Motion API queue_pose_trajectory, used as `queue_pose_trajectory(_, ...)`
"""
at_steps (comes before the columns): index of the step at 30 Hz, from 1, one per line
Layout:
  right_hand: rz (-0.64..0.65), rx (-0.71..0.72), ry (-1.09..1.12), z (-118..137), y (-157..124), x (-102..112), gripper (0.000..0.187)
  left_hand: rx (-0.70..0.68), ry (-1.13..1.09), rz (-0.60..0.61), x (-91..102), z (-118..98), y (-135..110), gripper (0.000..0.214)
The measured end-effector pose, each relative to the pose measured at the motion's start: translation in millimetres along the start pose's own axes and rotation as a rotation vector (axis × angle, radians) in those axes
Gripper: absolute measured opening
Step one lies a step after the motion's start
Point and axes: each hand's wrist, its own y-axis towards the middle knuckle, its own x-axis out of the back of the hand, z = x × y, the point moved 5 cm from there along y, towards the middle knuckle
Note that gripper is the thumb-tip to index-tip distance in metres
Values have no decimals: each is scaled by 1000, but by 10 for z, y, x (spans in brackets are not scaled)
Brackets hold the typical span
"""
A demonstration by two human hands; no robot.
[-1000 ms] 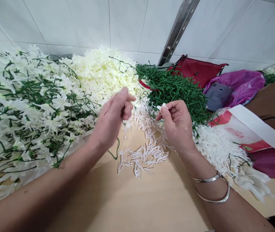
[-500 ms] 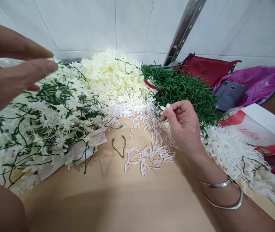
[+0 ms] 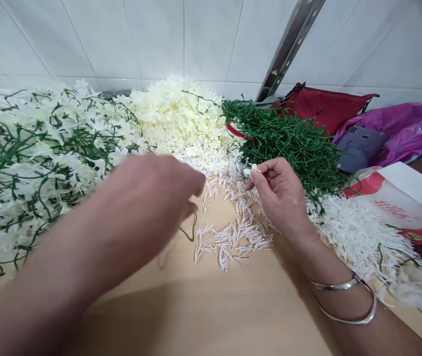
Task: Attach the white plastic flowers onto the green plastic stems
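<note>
My right hand (image 3: 281,195) pinches a small white artificial flower (image 3: 252,170) between thumb and fingertips, over the table's middle. Blurred by motion, my left hand (image 3: 159,198) reaches across the table with its back to me, so its fingers are mostly hidden. Just beyond its fingertips lie thin white sticks (image 3: 233,237), strewn in a loose band. A bent green stem (image 3: 192,232) lies on the wood beneath that hand, partly covered. Behind the hands rises a heap of loose cream flower heads (image 3: 181,118).
White flowers on green stems (image 3: 59,133) pile up at left. Green stems (image 3: 288,143) are heaped at back right, near a red bag (image 3: 325,106), a phone (image 3: 361,148) and a purple plastic bag (image 3: 407,128). White stamen-like strands (image 3: 362,232) lie beside a red-and-white box (image 3: 400,202).
My left hand has swung from the upper left, over the stemmed flowers, down and right to the table's middle. My right hand keeps its pinch on the white flower almost unmoved.
</note>
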Motion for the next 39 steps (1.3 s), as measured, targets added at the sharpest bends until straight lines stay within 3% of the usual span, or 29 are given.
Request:
queue_pose_trajectory(1,3,-1,3,-7,1,2,17,-61,140,85,-163,-116,67,16)
queue_pose_trajectory(3,12,-11,13,-28,3,4,16,-55,283,215,-416,-199,175,23)
queue_pose_trajectory(7,41,-25,42,-57,4,-5,15,-18,340,339,-648,-101,283,27)
queue_pose_trajectory(9,54,-36,38,-56,2,-12,14,-30,285,327,-668,-13,307,29)
queue_pose_trajectory(12,63,-57,18,-48,1,-18,15,-93,105,217,-618,101,340,28)
queue_pose_trajectory(16,63,-50,12,-44,-3,-18,14,-99,-43,69,-489,238,391,12)
queue_pose_trajectory(20,63,-54,14,-66,-15,-29,13,-86,-85,159,-502,216,379,9)
queue_pose_trajectory(24,67,-61,17,-79,-21,-45,13,-47,-103,321,-633,102,341,26)
queue_pose_trajectory(28,65,-66,19,-76,-22,-42,14,-14,-59,418,-705,52,346,25)
queue_pose_trajectory(31,60,-62,23,-73,-22,-36,14,11,-30,405,-697,92,356,26)
queue_pose_trajectory(36,57,-61,13,-80,-28,-44,15,-23,48,240,-657,103,341,35)
queue_pose_trajectory(39,66,-70,4,-93,-35,-59,14,-59,120,195,-694,17,310,26)
